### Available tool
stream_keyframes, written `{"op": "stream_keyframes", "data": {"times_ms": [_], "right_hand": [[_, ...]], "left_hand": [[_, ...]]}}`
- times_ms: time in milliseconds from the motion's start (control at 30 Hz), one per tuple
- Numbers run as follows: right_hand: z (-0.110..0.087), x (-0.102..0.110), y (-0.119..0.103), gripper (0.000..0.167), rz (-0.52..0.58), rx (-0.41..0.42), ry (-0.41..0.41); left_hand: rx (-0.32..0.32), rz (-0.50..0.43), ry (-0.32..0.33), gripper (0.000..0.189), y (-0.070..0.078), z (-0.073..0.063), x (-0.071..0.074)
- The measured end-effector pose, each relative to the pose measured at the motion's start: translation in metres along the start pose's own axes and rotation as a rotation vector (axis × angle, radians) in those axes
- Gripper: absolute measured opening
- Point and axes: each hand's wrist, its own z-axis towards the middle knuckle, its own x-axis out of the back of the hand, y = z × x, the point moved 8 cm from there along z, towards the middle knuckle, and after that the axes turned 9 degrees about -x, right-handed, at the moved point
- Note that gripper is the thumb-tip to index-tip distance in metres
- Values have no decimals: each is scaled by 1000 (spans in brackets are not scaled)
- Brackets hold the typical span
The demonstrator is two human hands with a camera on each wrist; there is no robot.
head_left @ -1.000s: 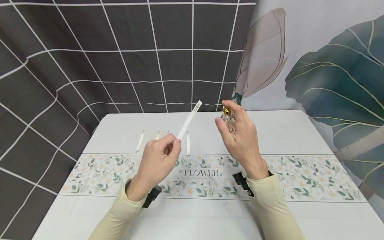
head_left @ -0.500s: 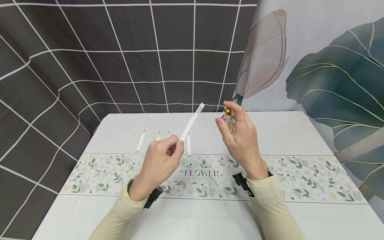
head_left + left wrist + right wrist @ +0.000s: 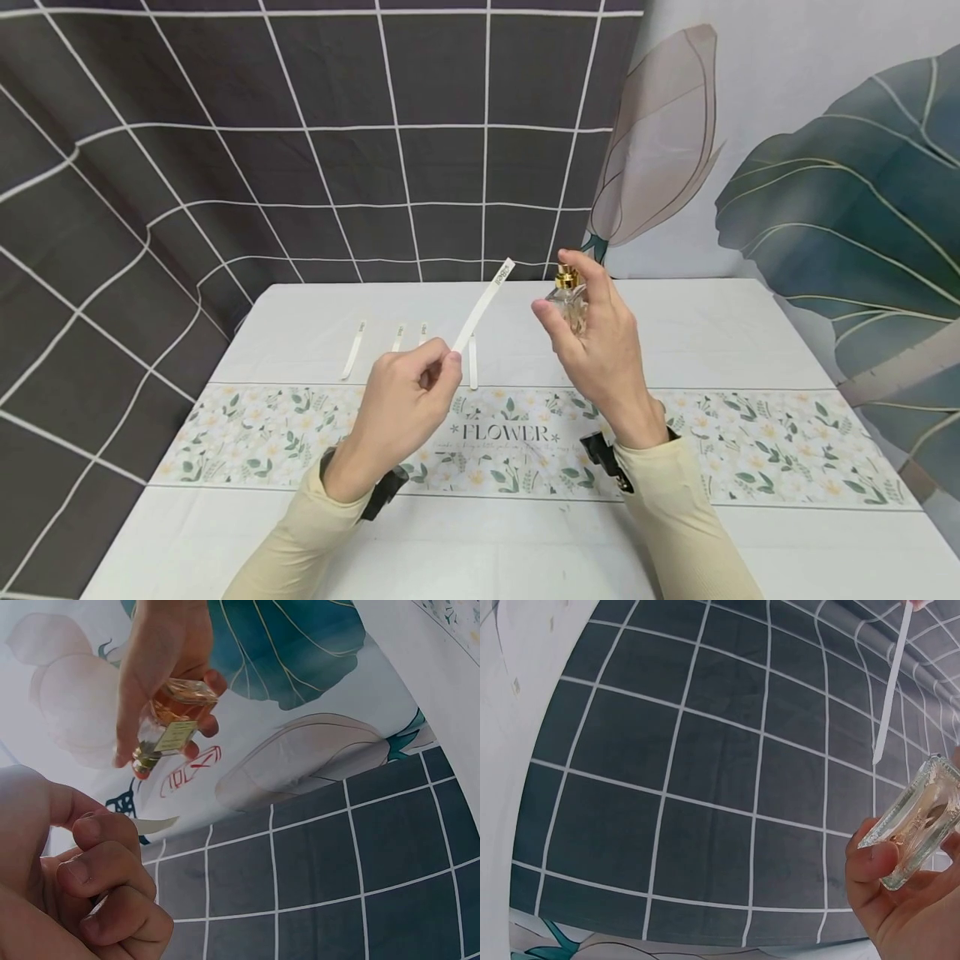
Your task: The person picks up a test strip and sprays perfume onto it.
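Note:
Between thumb and fingertips, my left hand (image 3: pixel 405 396) pinches a white paper perfume test strip (image 3: pixel 483 304). The strip slants up and to the right, with small dark print near its tip. My right hand (image 3: pixel 606 354) grips a clear glass perfume bottle (image 3: pixel 564 302) with a gold spray top (image 3: pixel 566 276); the forefinger rests on that top. In the left wrist view the perfume bottle (image 3: pixel 178 720) shows amber liquid and a pale label. Glass base of the perfume bottle (image 3: pixel 919 829) faces the right wrist camera, apart from the test strip (image 3: pixel 894 686).
Several more test strips lie on the white table (image 3: pixel 697 333) behind my left hand, one test strip (image 3: pixel 353 350) farthest left. A flower-patterned band (image 3: pixel 247 433) crosses the table. Behind it hang a dark gridded cloth (image 3: pixel 435 162) and a leaf-print cloth (image 3: pixel 862 200).
My left hand and its test strip have shifted slightly to the right. The perfume bottle has moved a little left in my right hand's grip, its forefinger still on top.

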Motion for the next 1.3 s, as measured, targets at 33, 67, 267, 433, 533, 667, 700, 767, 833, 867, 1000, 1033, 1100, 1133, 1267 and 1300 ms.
{"op": "stream_keyframes", "data": {"times_ms": [33,67,267,433,533,667,700,767,833,867,1000,1033,1100,1133,1267,1300], "right_hand": [[0,0,0,55,-1,-8,-3],[0,0,1,56,-2,-15,-5],[0,1,1,54,2,-5,9],[0,1,1,55,10,0,16],[0,2,2,55,14,-9,19],[0,3,2,53,15,-11,23],[0,4,2,52,13,-9,25],[0,4,2,51,12,-1,28],[1,4,1,50,11,5,31],[1,4,1,49,9,7,33],[1,5,-1,48,-1,15,35],[0,5,-1,48,-3,16,35],[0,5,-1,48,-4,16,37],[0,5,-1,47,-3,14,40],[0,5,0,47,0,1,48],[0,5,0,46,0,-3,49]], "left_hand": [[0,0,-2,35,0,0,0],[-1,0,-3,35,0,0,0],[1,2,-4,35,-2,0,-1],[5,-1,-6,34,-2,0,-1],[7,1,-6,34,-2,-1,-1],[3,4,-3,34,-2,-1,-1],[2,4,-2,34,-2,-1,-1],[0,3,0,34,-1,-1,-1],[-2,0,1,34,-1,-1,-1],[-3,-1,1,34,-1,-1,0],[-7,-4,3,34,1,-1,1],[-7,-6,2,34,1,-1,0],[-7,-7,1,34,1,-1,0],[-6,-8,0,34,1,-1,0],[-4,-16,-4,34,2,-1,0],[-4,-19,-4,34,2,-1,1]]}}
